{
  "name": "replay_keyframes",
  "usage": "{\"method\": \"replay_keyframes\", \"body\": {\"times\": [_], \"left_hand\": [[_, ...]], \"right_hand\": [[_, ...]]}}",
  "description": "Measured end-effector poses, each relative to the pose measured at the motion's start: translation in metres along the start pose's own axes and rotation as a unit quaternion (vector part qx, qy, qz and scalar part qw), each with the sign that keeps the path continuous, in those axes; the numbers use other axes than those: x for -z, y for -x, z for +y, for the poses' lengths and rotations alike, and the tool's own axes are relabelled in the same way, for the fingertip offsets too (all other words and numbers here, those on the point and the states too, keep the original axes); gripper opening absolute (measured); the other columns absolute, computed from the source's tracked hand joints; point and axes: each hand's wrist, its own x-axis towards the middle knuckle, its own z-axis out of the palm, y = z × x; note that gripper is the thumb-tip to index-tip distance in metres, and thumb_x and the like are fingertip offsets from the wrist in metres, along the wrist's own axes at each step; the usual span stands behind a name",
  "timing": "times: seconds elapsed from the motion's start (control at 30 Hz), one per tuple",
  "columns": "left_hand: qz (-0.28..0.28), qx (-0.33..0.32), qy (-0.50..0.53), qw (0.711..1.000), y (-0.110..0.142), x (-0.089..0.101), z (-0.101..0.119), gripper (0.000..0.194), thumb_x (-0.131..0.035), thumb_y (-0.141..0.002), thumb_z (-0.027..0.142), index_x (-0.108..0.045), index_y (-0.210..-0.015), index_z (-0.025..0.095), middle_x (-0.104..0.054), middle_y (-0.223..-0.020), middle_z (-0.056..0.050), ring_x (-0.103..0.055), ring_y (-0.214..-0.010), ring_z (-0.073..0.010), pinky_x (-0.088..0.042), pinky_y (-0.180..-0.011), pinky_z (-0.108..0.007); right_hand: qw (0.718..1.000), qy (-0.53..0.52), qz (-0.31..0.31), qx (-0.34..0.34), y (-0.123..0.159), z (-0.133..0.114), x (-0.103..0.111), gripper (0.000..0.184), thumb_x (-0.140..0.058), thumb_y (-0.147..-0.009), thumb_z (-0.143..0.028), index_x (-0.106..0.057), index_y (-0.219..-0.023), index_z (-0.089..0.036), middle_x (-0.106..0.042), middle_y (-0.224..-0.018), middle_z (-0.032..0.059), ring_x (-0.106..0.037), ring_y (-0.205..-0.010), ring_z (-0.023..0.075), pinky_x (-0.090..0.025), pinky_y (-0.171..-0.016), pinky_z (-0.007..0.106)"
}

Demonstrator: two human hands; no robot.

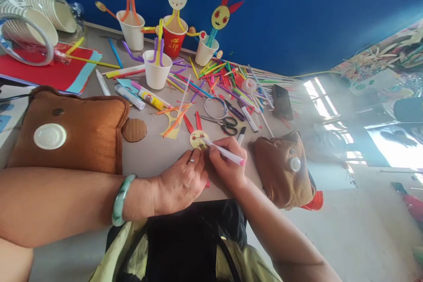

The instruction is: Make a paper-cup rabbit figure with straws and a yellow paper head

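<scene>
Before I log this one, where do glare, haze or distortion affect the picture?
Head view: milky haze and blown-out bright patches veil the right side; head view: the lower edge of the blue wall slants, perhaps from lens distortion or head tilt; head view: the pink-ended pen and paper face near the centre look reasonably clear.

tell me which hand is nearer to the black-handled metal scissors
Right. The right hand, holding a white marker with a pink end, is just below the scissors in the picture; the left hand is farther, lower and to their left.
</scene>
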Motion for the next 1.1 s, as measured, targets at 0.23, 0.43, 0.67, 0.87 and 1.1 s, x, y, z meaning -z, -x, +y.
{"method": "replay_keyframes", "body": {"times": [0.23,0.43,0.67,0.87,1.1], "left_hand": [[-0.003,-0.004,-0.002,1.0,-0.0006,0.0001,-0.0011,0.034,-0.052,-0.095,0.037,-0.066,-0.102,0.006,-0.068,-0.12,-0.027,-0.062,-0.116,-0.0381,-0.043,-0.099,-0.046],[-0.008,-0.002,-0.002,1.0,0.0,-0.0006,-0.0009,0.033,-0.051,-0.096,0.036,-0.066,-0.101,0.007,-0.068,-0.118,-0.026,-0.062,-0.116,-0.0377,-0.042,-0.1,-0.047],[-0.009,0.005,0.017,1.0,0.0007,-0.001,0.0003,0.032,-0.053,-0.096,0.036,-0.067,-0.096,0.007,-0.066,-0.122,-0.028,-0.06,-0.119,-0.0389,-0.041,-0.1,-0.048],[-0.013,0.007,0.017,1.0,-0.0003,0.0007,-0.0005,0.032,-0.053,-0.096,0.036,-0.068,-0.097,0.008,-0.066,-0.123,-0.027,-0.06,-0.119,-0.0363,-0.041,-0.1,-0.047],[-0.02,-0.012,0.025,0.999,-0.0026,0.0024,-0.0083,0.033,-0.051,-0.097,0.035,-0.069,-0.094,0.008,-0.064,-0.126,-0.026,-0.061,-0.115,-0.0333,-0.041,-0.102,-0.047]], "right_hand": [[0.999,-0.008,-0.034,0.005,0.0005,0.0006,-0.0027,0.004,-0.062,-0.08,-0.022,-0.062,-0.077,-0.022,-0.067,-0.063,-0.0033,-0.057,-0.051,0.0099,-0.045,-0.051,0.021],[0.999,-0.012,-0.041,-0.008,0.0003,0.0003,-0.0037,0.005,-0.062,-0.081,-0.022,-0.062,-0.076,-0.022,-0.068,-0.064,-0.0032,-0.058,-0.052,0.0101,-0.046,-0.052,0.021],[1.0,-0.005,-0.012,-0.017,-0.0005,0.0012,-0.0037,0.006,-0.061,-0.079,-0.021,-0.06,-0.073,-0.022,-0.064,-0.061,-0.0044,-0.054,-0.049,0.0096,-0.043,-0.051,0.021],[0.999,-0.003,0.005,-0.034,0.0003,0.0016,-0.0032,0.006,-0.061,-0.078,-0.022,-0.059,-0.072,-0.022,-0.06,-0.058,-0.0051,-0.052,-0.049,0.0101,-0.043,-0.05,0.022],[0.984,-0.082,0.129,-0.091,-0.0026,0.0089,0.0042,0.003,-0.064,-0.079,-0.025,-0.063,-0.081,-0.022,-0.068,-0.067,-0.0021,-0.063,-0.057,0.0138,-0.049,-0.056,0.026]]}}
